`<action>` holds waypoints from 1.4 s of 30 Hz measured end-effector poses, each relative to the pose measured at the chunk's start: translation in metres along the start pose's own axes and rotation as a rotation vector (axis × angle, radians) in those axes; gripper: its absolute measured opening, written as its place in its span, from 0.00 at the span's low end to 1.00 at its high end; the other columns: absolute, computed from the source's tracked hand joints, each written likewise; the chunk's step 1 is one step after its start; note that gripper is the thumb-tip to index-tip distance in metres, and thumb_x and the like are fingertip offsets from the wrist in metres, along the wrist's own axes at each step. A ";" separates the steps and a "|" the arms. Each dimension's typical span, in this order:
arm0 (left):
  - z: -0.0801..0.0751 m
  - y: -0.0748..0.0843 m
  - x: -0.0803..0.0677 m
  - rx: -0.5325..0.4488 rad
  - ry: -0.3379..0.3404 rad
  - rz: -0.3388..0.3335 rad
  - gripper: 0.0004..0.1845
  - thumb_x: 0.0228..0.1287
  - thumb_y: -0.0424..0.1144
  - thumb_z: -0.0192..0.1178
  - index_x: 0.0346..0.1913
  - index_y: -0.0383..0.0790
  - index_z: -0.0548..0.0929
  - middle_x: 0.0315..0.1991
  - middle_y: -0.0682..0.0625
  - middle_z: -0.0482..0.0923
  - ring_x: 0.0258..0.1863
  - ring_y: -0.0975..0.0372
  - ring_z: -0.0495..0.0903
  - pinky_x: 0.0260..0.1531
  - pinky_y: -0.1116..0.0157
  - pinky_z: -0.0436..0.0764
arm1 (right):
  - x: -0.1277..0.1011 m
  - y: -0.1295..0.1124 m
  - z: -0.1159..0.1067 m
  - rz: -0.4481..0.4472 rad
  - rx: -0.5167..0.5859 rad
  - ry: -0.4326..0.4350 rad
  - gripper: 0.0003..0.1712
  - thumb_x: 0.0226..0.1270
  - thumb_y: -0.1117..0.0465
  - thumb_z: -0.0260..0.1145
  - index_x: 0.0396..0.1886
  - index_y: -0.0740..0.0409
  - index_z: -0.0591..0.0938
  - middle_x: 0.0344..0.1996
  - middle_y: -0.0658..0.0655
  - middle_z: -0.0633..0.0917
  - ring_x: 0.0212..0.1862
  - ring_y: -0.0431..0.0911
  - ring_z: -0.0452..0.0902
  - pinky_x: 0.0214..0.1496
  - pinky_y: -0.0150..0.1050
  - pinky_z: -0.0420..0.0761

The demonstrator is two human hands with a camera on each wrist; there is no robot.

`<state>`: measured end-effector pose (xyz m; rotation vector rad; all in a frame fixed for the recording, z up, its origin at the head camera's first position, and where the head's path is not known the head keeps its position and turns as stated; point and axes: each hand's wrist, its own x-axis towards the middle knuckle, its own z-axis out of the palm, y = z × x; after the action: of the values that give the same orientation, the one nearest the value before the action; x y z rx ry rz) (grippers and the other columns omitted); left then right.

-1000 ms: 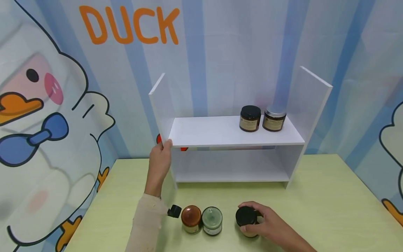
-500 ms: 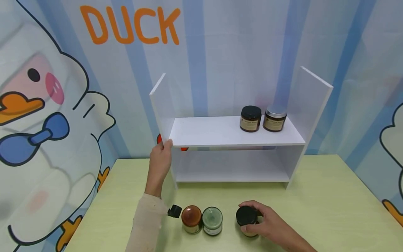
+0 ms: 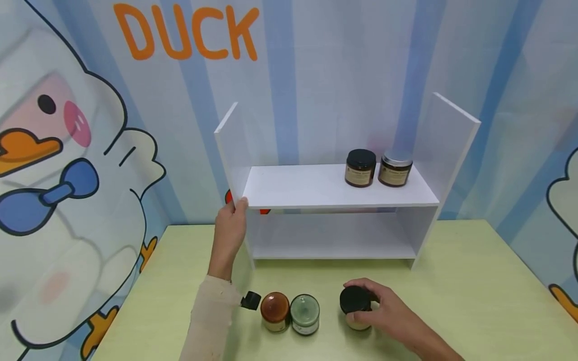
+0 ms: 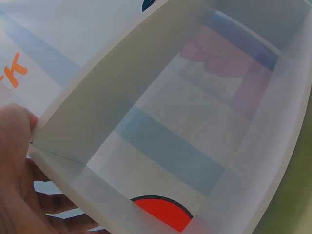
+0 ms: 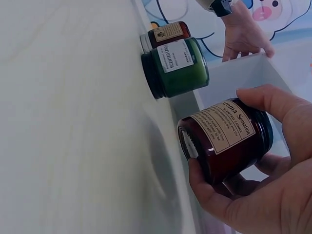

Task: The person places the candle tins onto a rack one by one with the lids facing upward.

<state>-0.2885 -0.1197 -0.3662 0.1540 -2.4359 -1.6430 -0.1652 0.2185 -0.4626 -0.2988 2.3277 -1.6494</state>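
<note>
My right hand point(image 3: 390, 313) holds a dark amber scented candle jar point(image 5: 219, 139) with a black lid, its thumb and fingers curled around the sides. In the right wrist view the jar's underside shows, tilted up off the table. At the upper left of that jar stand a green candle jar point(image 3: 304, 313) and an orange-brown candle jar point(image 3: 275, 312), side by side. My left hand point(image 3: 229, 233) grips the left side panel of the white shelf point(image 3: 293, 188), thumb at the upper board's front corner and fingers behind the panel, as the left wrist view also shows.
On the upper board's right part stand a black-lidded candle jar point(image 3: 360, 168) and a silver-lidded one point(image 3: 395, 169). The shelf stands on a pale green table point(image 3: 474, 281) against a blue-striped backdrop point(image 3: 334, 80). A small black block point(image 3: 250, 300) sits at the left sleeve.
My right hand has raised the candle jar slightly and moved it a little toward the shelf. The left hand keeps its grip on the panel. The head view has shifted very slightly.
</note>
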 end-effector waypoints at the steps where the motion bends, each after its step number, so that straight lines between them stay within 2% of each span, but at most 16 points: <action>1: 0.000 0.000 0.000 -0.003 -0.002 -0.001 0.31 0.77 0.59 0.43 0.65 0.37 0.76 0.61 0.42 0.77 0.51 0.49 0.74 0.53 0.47 0.73 | 0.000 -0.001 0.000 -0.005 -0.003 0.007 0.35 0.58 0.55 0.78 0.65 0.55 0.78 0.59 0.57 0.81 0.58 0.53 0.74 0.55 0.47 0.73; 12: 0.000 0.000 0.000 0.003 0.006 0.006 0.31 0.77 0.58 0.43 0.65 0.37 0.77 0.61 0.42 0.77 0.49 0.49 0.73 0.51 0.49 0.72 | 0.003 -0.012 -0.002 -0.041 0.010 0.058 0.34 0.57 0.57 0.78 0.64 0.56 0.78 0.53 0.56 0.84 0.55 0.51 0.75 0.54 0.45 0.73; 18: 0.000 0.000 0.001 0.000 0.006 0.005 0.31 0.76 0.59 0.43 0.63 0.38 0.77 0.59 0.42 0.78 0.48 0.50 0.73 0.48 0.50 0.71 | 0.003 -0.013 -0.001 -0.056 0.025 0.062 0.32 0.57 0.59 0.77 0.63 0.55 0.79 0.54 0.58 0.84 0.56 0.52 0.75 0.53 0.43 0.74; 27: 0.000 0.000 0.000 0.011 0.007 -0.002 0.31 0.77 0.59 0.43 0.64 0.36 0.77 0.61 0.39 0.77 0.48 0.50 0.72 0.49 0.50 0.71 | 0.005 -0.022 -0.001 -0.064 0.019 0.087 0.32 0.56 0.61 0.77 0.63 0.54 0.79 0.56 0.61 0.82 0.56 0.53 0.74 0.51 0.46 0.75; 32: 0.000 0.000 0.000 0.013 0.009 -0.003 0.30 0.76 0.58 0.43 0.62 0.37 0.78 0.50 0.40 0.78 0.41 0.50 0.69 0.42 0.53 0.68 | 0.005 -0.027 -0.001 -0.055 0.045 0.097 0.33 0.57 0.63 0.76 0.64 0.56 0.78 0.57 0.63 0.81 0.55 0.53 0.75 0.47 0.43 0.78; 35: 0.000 0.000 0.000 0.013 0.010 -0.001 0.30 0.76 0.58 0.43 0.61 0.37 0.78 0.48 0.41 0.78 0.40 0.50 0.68 0.41 0.54 0.67 | 0.006 -0.030 0.000 -0.055 0.059 0.105 0.33 0.57 0.64 0.75 0.64 0.56 0.78 0.58 0.63 0.81 0.56 0.54 0.76 0.47 0.43 0.79; 42: 0.000 0.001 -0.001 0.004 0.006 -0.001 0.31 0.77 0.58 0.43 0.64 0.36 0.77 0.56 0.41 0.78 0.44 0.50 0.71 0.44 0.52 0.69 | 0.008 -0.036 0.001 -0.050 0.080 0.138 0.33 0.55 0.66 0.74 0.64 0.55 0.78 0.56 0.63 0.81 0.57 0.54 0.76 0.48 0.43 0.79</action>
<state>-0.2877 -0.1191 -0.3655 0.1611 -2.4356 -1.6355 -0.1717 0.2033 -0.4299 -0.2360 2.3626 -1.8359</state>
